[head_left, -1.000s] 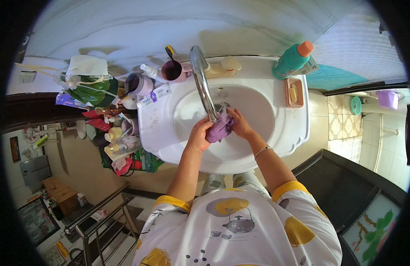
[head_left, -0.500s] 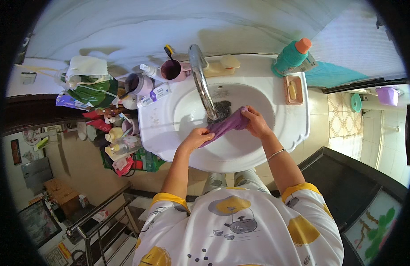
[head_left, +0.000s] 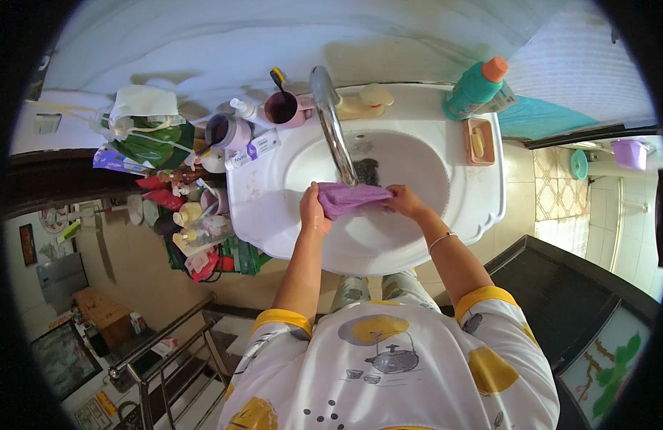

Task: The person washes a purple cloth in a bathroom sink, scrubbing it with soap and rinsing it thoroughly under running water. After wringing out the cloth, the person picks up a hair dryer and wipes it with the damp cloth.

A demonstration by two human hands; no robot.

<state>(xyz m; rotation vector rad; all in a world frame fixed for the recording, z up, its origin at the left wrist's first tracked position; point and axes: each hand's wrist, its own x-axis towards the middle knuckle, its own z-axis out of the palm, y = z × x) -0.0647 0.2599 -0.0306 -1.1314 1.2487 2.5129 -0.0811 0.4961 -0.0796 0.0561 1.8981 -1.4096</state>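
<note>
In the head view, the purple cloth (head_left: pixel 351 199) is at the centre of the frame, over the white washbasin (head_left: pixel 482 190), with its upper edge right at the mouth of the chrome tap (head_left: pixel 328 132) (whether the two touch, or water is running, I cannot tell). The left hand (head_left: pixel 314 209) is partly curled around the cloth's left end, thumb uppermost, while the right hand (head_left: pixel 407 201) is nearly closed in a pinch on the narrower right end; holding both ends probably keeps the fabric spread beneath the spout. A dark clump (head_left: pixel 366 172) lies in the bowl just beyond it. The pink mug (head_left: pixel 301 107), teal bottle (head_left: pixel 466 97) and soap dish (head_left: pixel 479 154) stand along the back and sides, presumably to leave the bowl free. The tap's arch limits movement at the upper centre; the bowl is more open to the right and toward the near rim, below the cloth.
</note>
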